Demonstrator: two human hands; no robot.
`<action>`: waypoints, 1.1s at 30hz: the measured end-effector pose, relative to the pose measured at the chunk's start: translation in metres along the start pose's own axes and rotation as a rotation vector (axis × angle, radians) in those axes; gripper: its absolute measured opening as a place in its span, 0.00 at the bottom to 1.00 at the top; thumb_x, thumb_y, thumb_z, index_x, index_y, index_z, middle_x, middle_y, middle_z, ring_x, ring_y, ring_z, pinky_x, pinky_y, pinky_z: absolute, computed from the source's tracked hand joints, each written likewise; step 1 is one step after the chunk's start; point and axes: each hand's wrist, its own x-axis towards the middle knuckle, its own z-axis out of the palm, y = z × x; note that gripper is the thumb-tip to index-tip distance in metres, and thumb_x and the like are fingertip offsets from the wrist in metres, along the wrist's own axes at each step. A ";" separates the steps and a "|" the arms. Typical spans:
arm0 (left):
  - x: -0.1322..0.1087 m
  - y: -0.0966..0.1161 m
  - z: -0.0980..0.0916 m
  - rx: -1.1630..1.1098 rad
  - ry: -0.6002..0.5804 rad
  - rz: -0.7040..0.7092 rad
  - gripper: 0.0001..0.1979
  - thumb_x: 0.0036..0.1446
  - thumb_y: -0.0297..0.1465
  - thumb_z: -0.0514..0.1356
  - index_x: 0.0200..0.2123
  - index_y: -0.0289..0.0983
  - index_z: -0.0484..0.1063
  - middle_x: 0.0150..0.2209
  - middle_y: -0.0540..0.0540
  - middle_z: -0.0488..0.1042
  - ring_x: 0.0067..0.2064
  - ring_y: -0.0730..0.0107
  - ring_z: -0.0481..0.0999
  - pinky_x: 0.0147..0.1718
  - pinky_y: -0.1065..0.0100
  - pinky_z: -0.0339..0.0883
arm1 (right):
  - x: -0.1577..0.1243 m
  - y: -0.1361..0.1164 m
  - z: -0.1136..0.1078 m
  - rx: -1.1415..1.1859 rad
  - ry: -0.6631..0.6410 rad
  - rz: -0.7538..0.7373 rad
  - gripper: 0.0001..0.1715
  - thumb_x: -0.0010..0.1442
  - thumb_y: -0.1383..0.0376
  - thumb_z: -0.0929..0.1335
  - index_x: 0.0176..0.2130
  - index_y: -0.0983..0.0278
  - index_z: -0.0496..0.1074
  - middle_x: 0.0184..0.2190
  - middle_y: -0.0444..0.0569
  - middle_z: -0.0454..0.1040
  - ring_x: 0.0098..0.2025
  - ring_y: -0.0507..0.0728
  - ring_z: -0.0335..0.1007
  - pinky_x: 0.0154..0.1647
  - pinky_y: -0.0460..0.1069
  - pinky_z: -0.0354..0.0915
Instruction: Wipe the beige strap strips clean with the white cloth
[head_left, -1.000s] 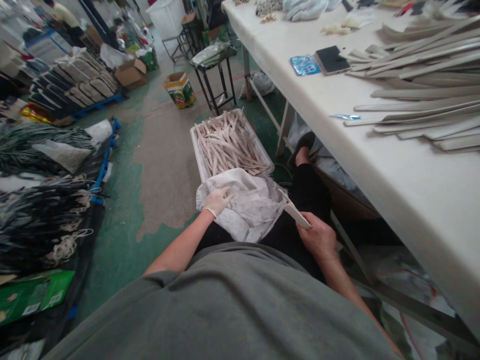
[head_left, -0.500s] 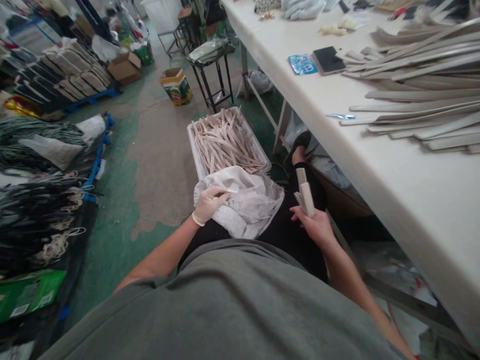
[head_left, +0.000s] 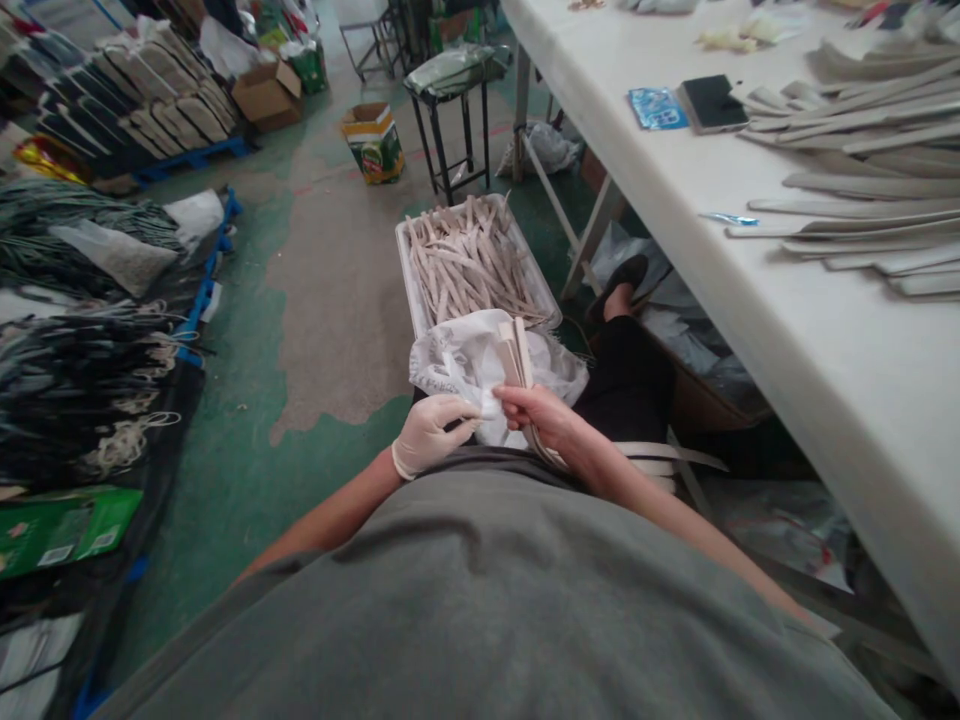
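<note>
My right hand (head_left: 541, 412), bare, is closed around a bundle of flat beige strips (head_left: 516, 352). Their ends stand up above the fingers, and their long tails pass under the wrist toward the right. My left hand (head_left: 437, 432) wears a thin whitish glove, its thumb and fingers brought together close to the right fingertips. A small white piece (head_left: 489, 402) shows between the two hands; whether the left fingers grip it is hard to make out. Beneath the hands, a crumpled white cloth sack (head_left: 442, 362) lies over my lap.
In front of my knees, a white tub (head_left: 406, 275) is heaped with beige strips. The white table (head_left: 675, 190) on my right bears more strips (head_left: 870, 215), a dark phone-like slab (head_left: 712, 103) and a blue packet (head_left: 656, 108). A black stool (head_left: 450, 130) stands ahead; loaded pallets (head_left: 196, 325) line the left.
My right hand has swung left with the strips, from beside the right thigh to over the lap. The left hand has drawn slightly nearer my body, and the two hands now almost meet.
</note>
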 end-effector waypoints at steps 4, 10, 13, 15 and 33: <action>0.008 -0.008 0.007 -0.074 -0.071 -0.237 0.12 0.57 0.39 0.64 0.29 0.37 0.77 0.26 0.50 0.74 0.30 0.71 0.70 0.33 0.70 0.64 | -0.002 -0.037 0.009 -0.191 0.111 -0.229 0.18 0.43 0.57 0.76 0.26 0.64 0.69 0.14 0.34 0.59 0.15 0.45 0.49 0.16 0.44 0.54; 0.034 -0.011 0.018 -0.255 -0.161 -0.250 0.10 0.50 0.37 0.68 0.27 0.36 0.76 0.32 0.48 0.75 0.37 0.68 0.72 0.40 0.68 0.66 | 0.006 -0.084 0.003 -0.303 0.220 -0.391 0.14 0.45 0.60 0.75 0.26 0.65 0.69 0.14 0.36 0.60 0.17 0.46 0.52 0.16 0.44 0.53; 0.045 -0.012 0.021 -0.515 -0.218 -0.386 0.16 0.46 0.42 0.70 0.30 0.35 0.74 0.31 0.49 0.74 0.35 0.70 0.72 0.38 0.68 0.66 | 0.018 -0.094 -0.007 -0.253 0.289 -0.386 0.14 0.48 0.62 0.75 0.27 0.65 0.69 0.15 0.35 0.60 0.16 0.45 0.50 0.16 0.43 0.52; 0.051 -0.010 0.023 -0.631 -0.239 -0.458 0.20 0.42 0.43 0.72 0.30 0.34 0.72 0.29 0.51 0.73 0.32 0.72 0.71 0.35 0.68 0.66 | 0.027 -0.098 -0.012 -0.247 0.333 -0.384 0.13 0.49 0.63 0.75 0.28 0.65 0.69 0.15 0.35 0.61 0.16 0.45 0.50 0.16 0.43 0.52; 0.059 -0.019 0.029 -0.797 -0.428 -0.661 0.16 0.45 0.39 0.74 0.24 0.32 0.78 0.23 0.46 0.76 0.25 0.73 0.72 0.30 0.70 0.69 | 0.052 -0.085 -0.031 -0.169 0.193 -0.272 0.18 0.57 0.53 0.73 0.34 0.65 0.71 0.17 0.38 0.66 0.14 0.46 0.47 0.16 0.43 0.54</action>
